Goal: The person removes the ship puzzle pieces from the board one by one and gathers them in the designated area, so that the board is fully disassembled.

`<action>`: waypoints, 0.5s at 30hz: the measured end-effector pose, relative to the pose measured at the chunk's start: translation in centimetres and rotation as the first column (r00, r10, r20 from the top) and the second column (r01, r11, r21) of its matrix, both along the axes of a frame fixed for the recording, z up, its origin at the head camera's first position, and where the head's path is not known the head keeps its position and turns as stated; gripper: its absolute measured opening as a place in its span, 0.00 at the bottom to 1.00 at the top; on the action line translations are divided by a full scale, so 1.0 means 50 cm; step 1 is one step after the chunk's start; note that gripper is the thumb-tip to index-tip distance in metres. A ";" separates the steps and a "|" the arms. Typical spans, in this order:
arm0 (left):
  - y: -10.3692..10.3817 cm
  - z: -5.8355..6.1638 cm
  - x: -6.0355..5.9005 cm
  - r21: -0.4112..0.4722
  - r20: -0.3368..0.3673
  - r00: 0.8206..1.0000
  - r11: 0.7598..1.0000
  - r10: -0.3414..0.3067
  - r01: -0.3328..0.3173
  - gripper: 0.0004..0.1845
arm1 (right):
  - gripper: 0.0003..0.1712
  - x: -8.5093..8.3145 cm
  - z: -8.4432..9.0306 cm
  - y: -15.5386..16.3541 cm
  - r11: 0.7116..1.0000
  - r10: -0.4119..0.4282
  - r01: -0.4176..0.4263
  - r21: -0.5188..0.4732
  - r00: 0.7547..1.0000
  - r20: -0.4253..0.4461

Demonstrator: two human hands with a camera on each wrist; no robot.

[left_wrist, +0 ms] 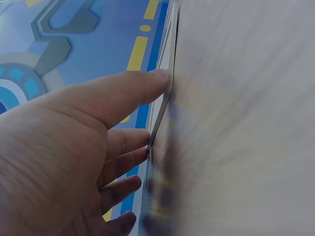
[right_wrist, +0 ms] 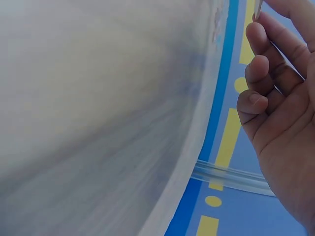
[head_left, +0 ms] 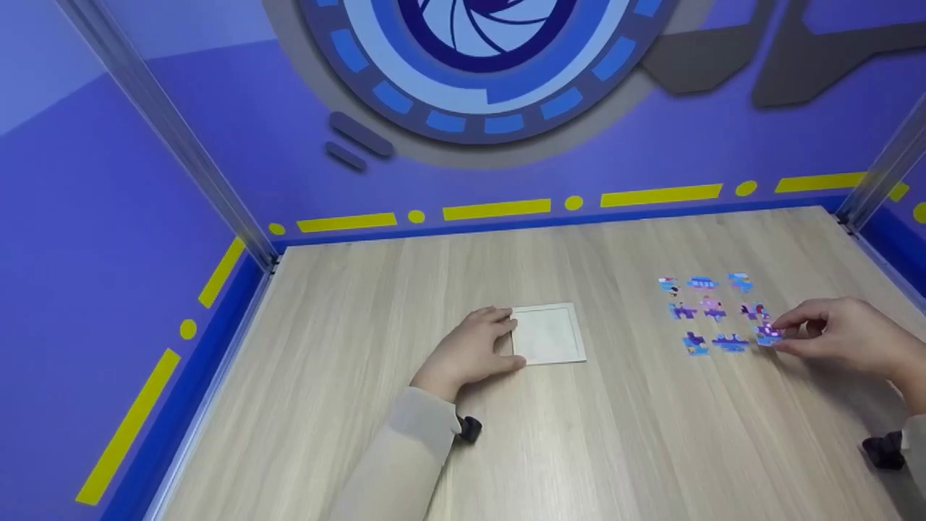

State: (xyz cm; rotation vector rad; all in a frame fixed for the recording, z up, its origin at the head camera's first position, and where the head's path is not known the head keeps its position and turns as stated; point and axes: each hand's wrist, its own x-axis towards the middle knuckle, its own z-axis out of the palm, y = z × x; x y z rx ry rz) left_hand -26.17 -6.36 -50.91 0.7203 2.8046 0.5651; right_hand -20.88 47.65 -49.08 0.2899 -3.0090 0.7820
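In the head view, a pale square puzzle board (head_left: pixel 548 335) with a raised rim lies flat near the table's middle. My left hand (head_left: pixel 470 349) rests at its left side, thumb at the near corner and fingertips by the far one. In the left wrist view, the left hand (left_wrist: pixel 74 142) has fairly straight fingers touching the board's thin edge. On the right, my right hand (head_left: pixel 857 336) pinches a purple and pink puzzle piece (head_left: pixel 767 333) between thumb and fingers. The right wrist view shows the right hand (right_wrist: pixel 288 113) with its other fingers loosely bent; the piece appears only as a sliver.
Several printed jigsaw pieces (head_left: pixel 712 307) lie spread in rough rows left of the right hand, apart from the board. The wooden tabletop (head_left: pixel 362 325) ends at a blue decorated wall (head_left: pixel 463 174) behind, with metal posts (head_left: pixel 210 174) at the corners.
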 end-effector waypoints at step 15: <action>-0.005 0.001 0.004 0.020 0.023 1.000 1.000 0.003 -0.003 0.41 | 0.15 -0.019 -0.012 0.012 0.994 -0.008 -0.006 0.107 0.992 0.127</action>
